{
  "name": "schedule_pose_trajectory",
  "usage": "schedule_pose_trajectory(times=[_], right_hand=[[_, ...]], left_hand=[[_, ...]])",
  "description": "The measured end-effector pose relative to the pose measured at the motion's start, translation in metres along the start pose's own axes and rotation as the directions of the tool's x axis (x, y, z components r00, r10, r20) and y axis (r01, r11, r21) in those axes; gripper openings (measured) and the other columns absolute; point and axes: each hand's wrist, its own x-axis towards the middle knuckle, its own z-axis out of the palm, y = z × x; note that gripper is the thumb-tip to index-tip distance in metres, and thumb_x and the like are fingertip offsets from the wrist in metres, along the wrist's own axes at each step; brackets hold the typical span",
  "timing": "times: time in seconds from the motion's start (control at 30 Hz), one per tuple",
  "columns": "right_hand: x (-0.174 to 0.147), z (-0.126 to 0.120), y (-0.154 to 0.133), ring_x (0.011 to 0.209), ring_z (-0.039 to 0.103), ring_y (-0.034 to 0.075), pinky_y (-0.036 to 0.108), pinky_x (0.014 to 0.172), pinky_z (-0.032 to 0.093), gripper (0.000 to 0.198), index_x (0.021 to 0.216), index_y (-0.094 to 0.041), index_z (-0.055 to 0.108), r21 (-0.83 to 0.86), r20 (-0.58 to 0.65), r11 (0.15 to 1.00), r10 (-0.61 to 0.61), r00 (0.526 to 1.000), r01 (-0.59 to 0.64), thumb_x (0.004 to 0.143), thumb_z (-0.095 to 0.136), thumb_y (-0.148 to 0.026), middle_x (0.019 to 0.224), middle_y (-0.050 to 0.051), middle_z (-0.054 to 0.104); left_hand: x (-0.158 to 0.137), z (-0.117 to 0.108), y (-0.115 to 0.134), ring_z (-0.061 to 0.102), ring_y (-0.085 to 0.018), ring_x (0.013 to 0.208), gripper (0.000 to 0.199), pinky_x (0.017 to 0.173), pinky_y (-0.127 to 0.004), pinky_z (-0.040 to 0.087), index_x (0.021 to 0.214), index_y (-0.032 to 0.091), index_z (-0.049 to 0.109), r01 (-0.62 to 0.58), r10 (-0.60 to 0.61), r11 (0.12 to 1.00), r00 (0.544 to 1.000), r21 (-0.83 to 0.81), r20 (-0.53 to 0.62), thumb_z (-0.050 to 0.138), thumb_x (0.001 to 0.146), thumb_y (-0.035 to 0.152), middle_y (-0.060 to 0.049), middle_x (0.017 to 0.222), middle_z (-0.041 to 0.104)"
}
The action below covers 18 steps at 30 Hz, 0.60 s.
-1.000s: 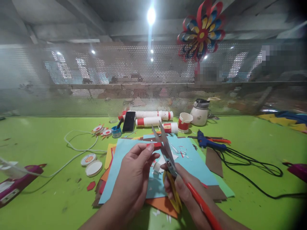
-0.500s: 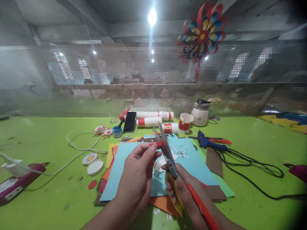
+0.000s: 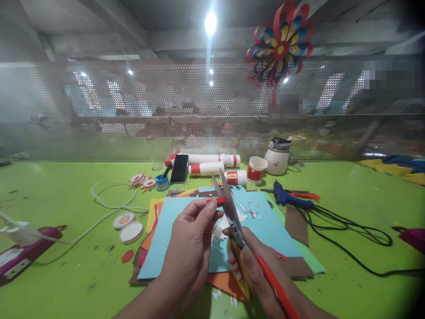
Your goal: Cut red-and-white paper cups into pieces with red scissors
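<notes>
Between thumb and fingers, my left hand (image 3: 191, 241) pinches a small red paper strip (image 3: 220, 200). My right hand (image 3: 254, 261) grips scissors (image 3: 234, 223) with one red and one yellow handle. The scissor blades point up and away, slightly parted, and the red strip's right end meets them. Below both hands lies a light blue paper sheet (image 3: 162, 235) on a stack of coloured sheets. White paper scraps (image 3: 237, 218) and thin red and white slivers are scattered on the blue sheet, partly hidden by my hands.
Behind the paper stand a phone (image 3: 179, 169), a blue paint jar (image 3: 162, 182), stacked paper cups (image 3: 206, 169), a single cup (image 3: 256, 170) and a white jug (image 3: 277, 157). A blue glue gun (image 3: 292, 197) with its black cable lies right. Left are round lids (image 3: 131, 232) and a purple power strip (image 3: 29, 252).
Very little differs. The scissor handles in my right hand have shifted slightly left and a little closer together; my left hand and the red strip stay in place.
</notes>
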Motion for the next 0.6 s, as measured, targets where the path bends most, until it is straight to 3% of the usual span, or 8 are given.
schedule_pose_trajectory(times=[0.3, 0.6], right_hand=[[-0.0025, 0.0009, 0.0013, 0.059, 0.047, 0.016, 0.028, 0.052, 0.043, 0.065, 0.114, -0.02, 0.048, 0.025, -0.015, 0.999, 0.044, 0.999, -0.043, 0.083, 0.03, -0.074, 0.069, 0.001, 0.049], [-0.0085, 0.0066, -0.0044, 0.05, 0.037, 0.01, 0.022, 0.044, 0.032, 0.05, 0.104, -0.019, 0.048, 0.188, -0.07, 0.978, 0.11, 0.991, -0.095, 0.088, 0.038, -0.065, 0.06, -0.005, 0.041]], left_hand=[[-0.0008, -0.0009, -0.0005, 0.059, -0.01, 0.074, 0.009, 0.073, -0.02, 0.048, 0.073, 0.014, 0.067, -0.005, 0.005, 1.0, 1.0, 0.004, 0.003, 0.073, 0.072, 0.022, -0.002, 0.077, 0.065], [0.0007, -0.0008, 0.0, 0.06, -0.011, 0.075, 0.013, 0.073, -0.022, 0.048, 0.074, 0.014, 0.068, 0.0, -0.001, 1.0, 1.0, -0.007, -0.02, 0.076, 0.068, 0.023, -0.004, 0.083, 0.069]])
